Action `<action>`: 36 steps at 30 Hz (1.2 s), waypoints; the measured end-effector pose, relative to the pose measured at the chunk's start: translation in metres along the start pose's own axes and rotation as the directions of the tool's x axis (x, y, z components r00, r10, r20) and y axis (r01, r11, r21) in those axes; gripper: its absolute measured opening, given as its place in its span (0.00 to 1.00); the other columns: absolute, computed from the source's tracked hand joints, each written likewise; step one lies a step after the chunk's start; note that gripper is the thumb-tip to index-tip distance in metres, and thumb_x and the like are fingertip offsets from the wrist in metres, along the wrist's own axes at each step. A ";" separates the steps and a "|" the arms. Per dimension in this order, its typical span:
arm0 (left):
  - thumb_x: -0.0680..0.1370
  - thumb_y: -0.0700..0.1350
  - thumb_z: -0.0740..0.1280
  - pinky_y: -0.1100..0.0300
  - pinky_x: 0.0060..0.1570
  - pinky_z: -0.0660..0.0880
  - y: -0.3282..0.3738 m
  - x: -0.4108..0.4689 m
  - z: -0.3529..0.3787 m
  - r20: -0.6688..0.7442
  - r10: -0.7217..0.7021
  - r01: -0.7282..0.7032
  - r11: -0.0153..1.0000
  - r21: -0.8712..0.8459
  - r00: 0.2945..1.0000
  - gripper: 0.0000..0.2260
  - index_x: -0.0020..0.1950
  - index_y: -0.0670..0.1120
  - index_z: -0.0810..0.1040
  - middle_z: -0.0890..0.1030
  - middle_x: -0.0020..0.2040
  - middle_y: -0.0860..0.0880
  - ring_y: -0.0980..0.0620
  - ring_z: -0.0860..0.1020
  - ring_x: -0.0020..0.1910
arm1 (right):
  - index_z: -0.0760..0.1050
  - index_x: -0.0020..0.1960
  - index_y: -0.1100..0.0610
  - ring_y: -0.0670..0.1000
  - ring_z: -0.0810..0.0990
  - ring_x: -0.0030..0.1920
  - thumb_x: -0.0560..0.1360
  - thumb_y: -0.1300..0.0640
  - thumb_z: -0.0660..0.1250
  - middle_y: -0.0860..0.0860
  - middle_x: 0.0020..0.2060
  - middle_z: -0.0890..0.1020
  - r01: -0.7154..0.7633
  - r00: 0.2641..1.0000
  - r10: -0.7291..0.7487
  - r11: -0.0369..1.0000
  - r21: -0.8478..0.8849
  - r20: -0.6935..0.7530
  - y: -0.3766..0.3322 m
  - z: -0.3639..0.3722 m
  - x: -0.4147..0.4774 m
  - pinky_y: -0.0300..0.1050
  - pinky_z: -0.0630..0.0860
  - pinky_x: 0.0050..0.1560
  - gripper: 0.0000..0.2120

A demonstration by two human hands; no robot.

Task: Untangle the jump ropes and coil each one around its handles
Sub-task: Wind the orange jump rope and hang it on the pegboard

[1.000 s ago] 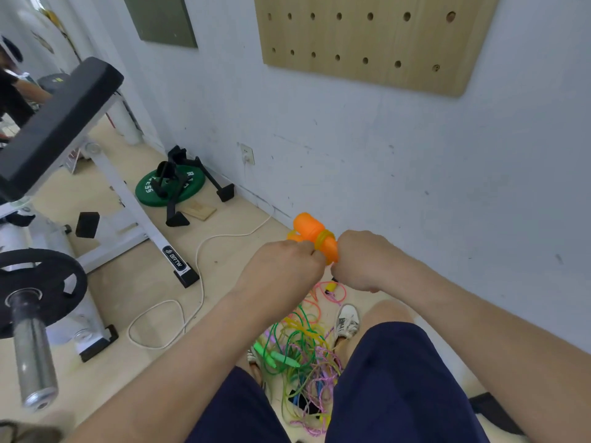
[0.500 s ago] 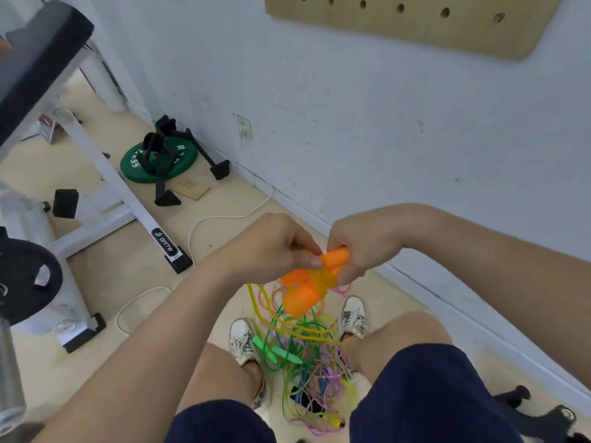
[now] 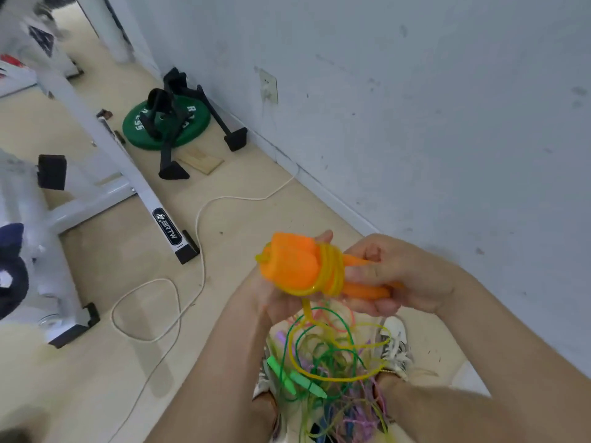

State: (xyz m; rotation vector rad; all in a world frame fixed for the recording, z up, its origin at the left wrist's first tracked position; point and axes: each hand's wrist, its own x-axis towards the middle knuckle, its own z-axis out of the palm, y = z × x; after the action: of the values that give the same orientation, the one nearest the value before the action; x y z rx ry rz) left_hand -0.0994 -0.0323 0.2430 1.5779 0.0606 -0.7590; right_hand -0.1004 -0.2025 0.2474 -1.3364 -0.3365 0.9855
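Two orange jump-rope handles (image 3: 292,266) lie side by side between my hands, with yellow rope (image 3: 331,270) coiled several turns around their necks. My right hand (image 3: 393,276) grips the thin ends of the handles. My left hand (image 3: 271,298) cups the thick ends from below, fingers curled behind them. A loose length of the yellow rope (image 3: 307,362) hangs down to a tangled heap of green, pink, purple and blue ropes (image 3: 332,388) on the floor between my feet. Two light green handles (image 3: 294,377) lie in that heap.
A white weight-bench frame (image 3: 128,183) stands at left. A green weight plate (image 3: 166,126) with black push-up bars lies by the wall. A white cable (image 3: 192,273) runs across the floor from a wall socket (image 3: 268,87). My white shoe (image 3: 395,343) is beside the heap.
The camera has tilted down. The orange handles have turned, thick ends pointing left, and more yellow coils show around them. My left hand has shifted underneath the handles.
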 end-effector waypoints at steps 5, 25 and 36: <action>0.78 0.46 0.61 0.66 0.20 0.53 -0.009 0.033 -0.005 -0.288 0.077 -0.180 0.918 -0.352 0.955 0.16 0.31 0.46 0.65 0.66 0.21 0.50 0.57 0.59 0.18 | 0.77 0.35 0.65 0.48 0.61 0.18 0.70 0.49 0.60 0.58 0.23 0.72 -0.014 0.936 0.118 0.954 0.300 -0.332 0.003 -0.006 0.032 0.34 0.57 0.19 0.19; 0.78 0.47 0.63 0.55 0.37 0.74 -0.023 0.046 0.020 -0.280 0.174 -0.036 0.898 0.439 0.944 0.07 0.43 0.46 0.76 0.82 0.30 0.48 0.53 0.76 0.26 | 0.61 0.40 0.56 0.59 0.70 0.39 0.82 0.51 0.50 0.53 0.33 0.71 -0.544 0.401 -0.354 0.650 -0.531 -0.845 0.033 -0.029 0.046 0.53 0.66 0.39 0.14; 0.73 0.47 0.72 0.56 0.47 0.71 -0.031 0.036 -0.001 -0.029 0.439 -0.238 0.540 0.807 0.898 0.06 0.49 0.54 0.85 0.80 0.46 0.52 0.50 0.77 0.48 | 0.67 0.38 0.54 0.51 0.74 0.32 0.83 0.51 0.52 0.48 0.29 0.73 -0.581 0.788 0.110 0.461 -0.671 -0.606 0.040 -0.025 0.029 0.46 0.67 0.35 0.16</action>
State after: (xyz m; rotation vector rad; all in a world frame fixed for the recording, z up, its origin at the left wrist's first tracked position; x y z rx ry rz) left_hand -0.0853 -0.0403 0.1985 2.4394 -0.4842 -0.2566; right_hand -0.0816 -0.2003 0.1956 -2.6112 -0.1095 0.7769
